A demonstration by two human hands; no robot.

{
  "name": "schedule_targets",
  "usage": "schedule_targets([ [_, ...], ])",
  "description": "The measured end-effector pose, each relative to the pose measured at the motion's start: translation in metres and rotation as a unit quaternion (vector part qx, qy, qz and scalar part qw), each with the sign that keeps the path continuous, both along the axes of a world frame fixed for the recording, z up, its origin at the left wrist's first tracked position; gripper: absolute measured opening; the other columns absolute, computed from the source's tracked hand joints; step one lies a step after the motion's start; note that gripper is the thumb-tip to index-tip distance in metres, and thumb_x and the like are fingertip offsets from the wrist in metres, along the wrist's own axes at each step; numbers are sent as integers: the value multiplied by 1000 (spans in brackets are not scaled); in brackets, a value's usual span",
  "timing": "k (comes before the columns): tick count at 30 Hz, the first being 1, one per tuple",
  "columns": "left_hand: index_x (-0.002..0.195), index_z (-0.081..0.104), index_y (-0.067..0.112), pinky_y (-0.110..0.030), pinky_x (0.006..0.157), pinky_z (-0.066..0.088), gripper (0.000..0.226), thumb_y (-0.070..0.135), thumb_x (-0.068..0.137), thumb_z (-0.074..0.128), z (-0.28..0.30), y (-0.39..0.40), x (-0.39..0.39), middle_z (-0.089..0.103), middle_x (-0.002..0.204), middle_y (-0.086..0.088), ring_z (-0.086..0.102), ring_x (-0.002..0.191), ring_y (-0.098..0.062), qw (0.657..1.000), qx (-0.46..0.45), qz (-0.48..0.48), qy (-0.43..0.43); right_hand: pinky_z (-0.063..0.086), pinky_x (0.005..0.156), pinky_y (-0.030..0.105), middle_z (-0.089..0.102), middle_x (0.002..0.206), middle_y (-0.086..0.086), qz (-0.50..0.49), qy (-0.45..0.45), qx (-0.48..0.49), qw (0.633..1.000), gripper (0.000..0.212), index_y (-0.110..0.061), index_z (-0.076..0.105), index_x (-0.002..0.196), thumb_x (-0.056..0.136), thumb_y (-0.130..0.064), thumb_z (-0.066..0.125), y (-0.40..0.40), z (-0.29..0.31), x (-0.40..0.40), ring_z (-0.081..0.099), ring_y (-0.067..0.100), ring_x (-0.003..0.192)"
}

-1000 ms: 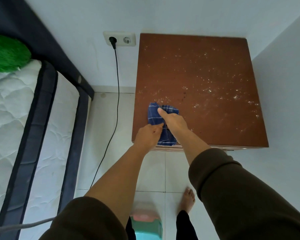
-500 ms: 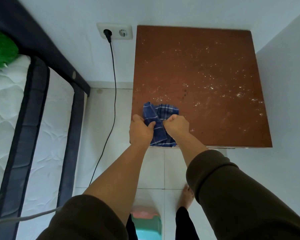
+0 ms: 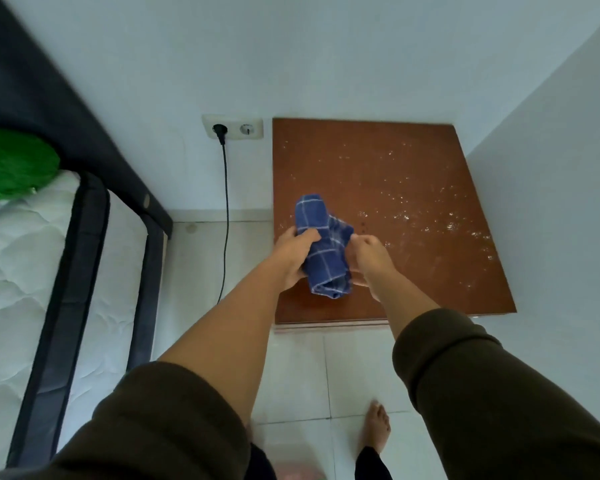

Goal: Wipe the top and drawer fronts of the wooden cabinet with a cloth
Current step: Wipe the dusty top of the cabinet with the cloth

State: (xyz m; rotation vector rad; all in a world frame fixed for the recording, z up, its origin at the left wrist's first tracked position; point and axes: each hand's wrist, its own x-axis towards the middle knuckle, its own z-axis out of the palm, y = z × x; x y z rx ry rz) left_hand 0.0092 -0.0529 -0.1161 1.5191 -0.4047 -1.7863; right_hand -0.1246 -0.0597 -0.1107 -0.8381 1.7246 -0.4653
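The wooden cabinet (image 3: 395, 188) stands in the room's corner, its reddish-brown top speckled with pale droplets or dust. A blue checked cloth (image 3: 326, 247) is bunched up above the top's near-left part. My left hand (image 3: 293, 252) grips the cloth's left side. My right hand (image 3: 371, 256) pinches its right side. Both hands hold the cloth lifted, folded lengthwise. The drawer fronts are hidden below the top; only a thin front edge shows.
A bed with a white quilted mattress (image 3: 21, 265) and dark frame lies at the left, with a green pillow (image 3: 11, 168) on it. A wall socket (image 3: 234, 128) holds a black cable (image 3: 226, 209) running down to the tiled floor. My bare foot (image 3: 376, 427) stands below.
The cloth lay on the cabinet top under both hands; it is now lifted and held bunched between them. The camera view has tilted up, so the cabinet sits lower in frame.
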Motion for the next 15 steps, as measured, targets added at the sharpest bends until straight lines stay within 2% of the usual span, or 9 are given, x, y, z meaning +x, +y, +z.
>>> schedule_targets([
  [1, 122, 47, 14, -43, 77, 54, 30, 15, 93, 54, 11, -7, 8, 61, 118, -14, 63, 96, -30, 1000, -8, 10, 18, 54, 83, 40, 55, 121, 7, 13, 27, -46, 998, 32, -20, 40, 132, 100, -19, 44, -3, 6, 3, 59, 21, 94],
  [2, 126, 45, 12, -40, 71, 55, 35, 15, 93, 53, 21, -14, 16, 61, 119, -16, 64, 91, -29, 999, -18, 15, 27, 55, 81, 40, 50, 131, 9, 52, 81, -107, 990, 46, -26, 35, 139, 97, -10, 46, -6, 13, 5, 59, 21, 98],
  [4, 130, 43, 8, -35, 63, 53, 40, 15, 92, 53, 41, -28, 30, 62, 110, -16, 63, 79, -25, 999, -36, 1, 10, 52, 88, 43, 32, 146, 8, 163, 228, -232, 931, 75, -35, 19, 148, 89, -3, 54, -12, 28, 12, 51, 24, 115],
  [5, 128, 44, 7, -34, 62, 52, 39, 14, 92, 53, 51, -35, 36, 62, 105, -15, 62, 75, -23, 999, -46, -15, -3, 47, 95, 46, 24, 151, 7, 214, 300, -287, 884, 85, -37, 12, 150, 86, -5, 58, -16, 36, 16, 44, 26, 125],
  [7, 124, 47, 5, -33, 62, 52, 34, 13, 91, 52, 64, -51, 46, 62, 98, -14, 61, 70, -24, 997, -56, -42, -15, 37, 105, 49, 12, 156, 9, 283, 384, -357, 803, 95, -39, 5, 150, 81, -14, 65, -29, 52, 23, 26, 30, 139],
  [10, 109, 52, 7, -33, 62, 50, 21, 17, 90, 52, 78, -73, 54, 61, 87, -13, 59, 66, -25, 996, -59, -62, -7, 29, 109, 52, 8, 158, 14, 381, 420, -388, 726, 105, -41, 2, 147, 73, -34, 76, -62, 62, 25, 16, 35, 143],
  [11, 107, 53, 8, -34, 65, 50, 21, 20, 89, 52, 78, -84, 55, 62, 88, -14, 59, 68, -26, 996, -58, -64, 4, 29, 109, 53, 11, 158, 15, 412, 420, -397, 704, 108, -41, 4, 145, 69, -41, 79, -76, 62, 26, 17, 36, 143],
  [13, 111, 54, 8, -36, 71, 50, 30, 23, 86, 52, 78, -105, 56, 60, 93, -14, 58, 72, -28, 996, -55, -57, 42, 33, 107, 55, 24, 154, 18, 444, 411, -438, 665, 103, -36, 20, 142, 61, -49, 82, -105, 61, 27, 26, 40, 140],
  [15, 119, 56, 9, -35, 73, 49, 39, 26, 84, 52, 77, -126, 58, 61, 95, -10, 58, 75, -26, 994, -55, -36, 85, 38, 102, 55, 38, 149, 17, 451, 390, -493, 634, 81, -26, 44, 134, 64, -43, 81, -136, 59, 32, 36, 39, 136],
])
